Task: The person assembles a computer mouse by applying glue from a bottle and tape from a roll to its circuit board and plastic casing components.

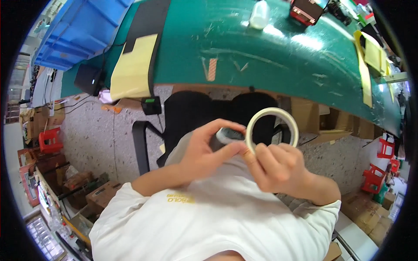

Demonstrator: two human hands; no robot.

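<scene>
My left hand [201, 152] curls its thumb and fingers around a small dark object with a pale, rounded edge [227, 135]; its kind cannot be made out. A roll of cream-coloured tape [294, 126] stands up from my right hand [276, 167], whose fingers are closed at its lower edge. The tips of both hands meet at the left side of the roll, so whether tape is stretched there is hidden. Both hands are in front of my white shirt, above my lap and short of the green table [270, 61].
A black chair [191, 108] stands between me and the table. On the table are a blue bin [82, 35], a yellow sheet [135, 69], a translucent bottle [259, 15] and a red-and-black box [307, 11]. Cardboard boxes [305, 115] and red stools [373, 178] are around the floor.
</scene>
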